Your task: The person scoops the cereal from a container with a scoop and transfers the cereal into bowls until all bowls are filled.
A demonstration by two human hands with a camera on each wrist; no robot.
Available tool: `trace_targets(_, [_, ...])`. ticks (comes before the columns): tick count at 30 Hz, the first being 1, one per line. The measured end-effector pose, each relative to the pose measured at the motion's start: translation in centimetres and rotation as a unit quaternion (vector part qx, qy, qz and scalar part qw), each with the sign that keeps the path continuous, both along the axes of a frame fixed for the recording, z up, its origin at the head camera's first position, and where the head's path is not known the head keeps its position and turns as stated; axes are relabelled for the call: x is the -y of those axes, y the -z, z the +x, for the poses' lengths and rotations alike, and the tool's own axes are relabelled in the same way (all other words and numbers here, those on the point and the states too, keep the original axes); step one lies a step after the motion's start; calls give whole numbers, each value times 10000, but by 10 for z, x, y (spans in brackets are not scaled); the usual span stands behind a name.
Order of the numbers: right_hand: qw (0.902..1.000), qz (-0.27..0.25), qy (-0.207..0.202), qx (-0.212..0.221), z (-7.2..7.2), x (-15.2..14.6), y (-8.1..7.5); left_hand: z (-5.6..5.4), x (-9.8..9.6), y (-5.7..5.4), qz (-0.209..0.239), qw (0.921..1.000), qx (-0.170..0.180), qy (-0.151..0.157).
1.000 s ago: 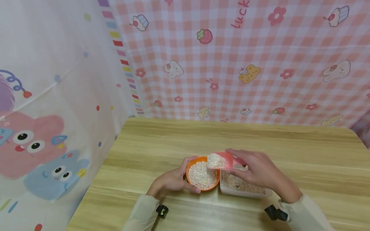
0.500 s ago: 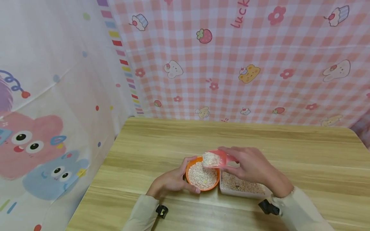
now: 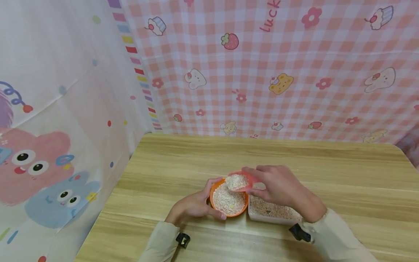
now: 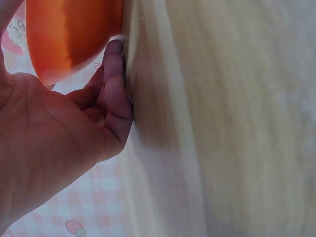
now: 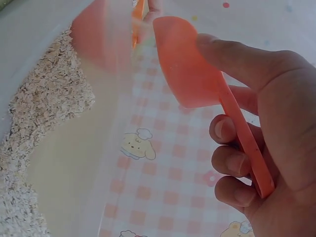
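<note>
An orange bowl [image 3: 217, 185] filled with pale oat flakes [image 3: 228, 202] stands on the table. My left hand [image 3: 196, 204] holds it from the left, thumb at the near side and index finger at the far rim. In the left wrist view, the other fingers [image 4: 117, 101] curl low beside the bowl's base. A pink scoop [image 5: 182, 64] is in my right hand [image 3: 281, 187], its fingers wrapped round the handle and the thumb pressing the back of the scoop's bowl. Heaped with flakes, the scoop overlaps the bowl's far right edge in the head view.
Right of the bowl is a clear rectangular container [image 3: 273, 219], partly under my right hand. It holds more oat flakes [image 5: 52, 84], with bare floor showing in the right wrist view. A checked cloth [image 3: 255, 72] hangs behind the wooden table [image 3: 183, 160].
My right hand has moved left with the loaded scoop, from beside the bowl's right edge to over it. The left hand and the bowl have stayed put.
</note>
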State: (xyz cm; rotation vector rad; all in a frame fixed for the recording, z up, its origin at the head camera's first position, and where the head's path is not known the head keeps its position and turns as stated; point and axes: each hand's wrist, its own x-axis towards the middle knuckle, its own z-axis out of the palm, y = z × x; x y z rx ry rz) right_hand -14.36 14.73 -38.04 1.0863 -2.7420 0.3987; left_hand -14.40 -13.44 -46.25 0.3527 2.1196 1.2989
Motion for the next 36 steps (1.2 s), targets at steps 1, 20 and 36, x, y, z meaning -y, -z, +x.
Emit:
trace_targets(1, [10000, 18, -12, -25, 0, 1, 0, 0, 0, 0, -19, 10000, -22, 13])
trace_targets(20, [9831, 477, -503, -1693, -1, 13, -1, -1, 0, -2, -89, 9999, -87, 84])
trace_targets(36, [9611, 603, -617, -2624, 5, 10, -2, 1, -1, -3, -177, 9997, -145, 68])
